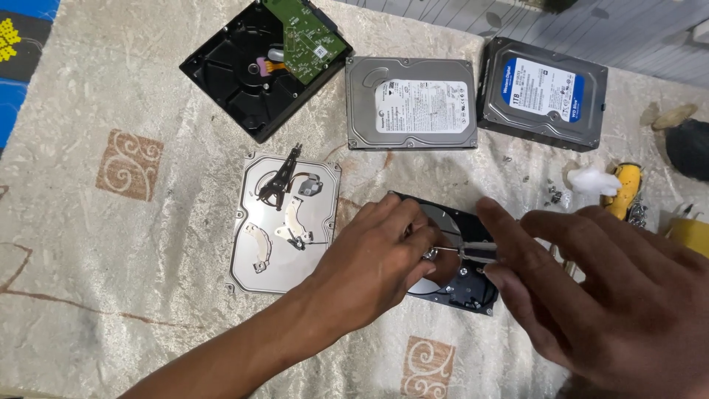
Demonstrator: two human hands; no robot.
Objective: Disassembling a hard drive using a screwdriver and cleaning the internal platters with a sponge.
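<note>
**Both hands closed in over the opened hard drive**

Right hand (591, 295) is seen largest and closest to the lens, its fingers pinched together around a slim screwdriver (473, 251), which is laid almost flat and pointed leftward so that its tip meets the hub at the middle of the platter. Such a low angle appears to be forced by the hand being brought in from the side rather than from above. Across from it, the left hand (377, 255) is pressed down on the opened hard drive (461, 284), fingers curled and bunched over the spindle area; the black case is seemingly steadied there so it cannot slide on the smooth tablecloth (133, 244). Whether anything small is gripped under those fingertips cannot be told. The drive itself lies between the two hands, near the middle of the table, its shiny disc partly covered.

Just left of it, a removed silver lid (284, 222) is laid inner face up and used as a tray: the actuator arm (281, 177) and curved magnet brackets (295, 222) are kept together on it. Further back, a black drive base with a green circuit board (306, 37) tilted over it, a silver sealed drive (411, 103) and a blue-labelled drive (543, 92) are lined up. Loose screws (554, 193) are gathered near a yellow tool handle (624, 188).
</note>
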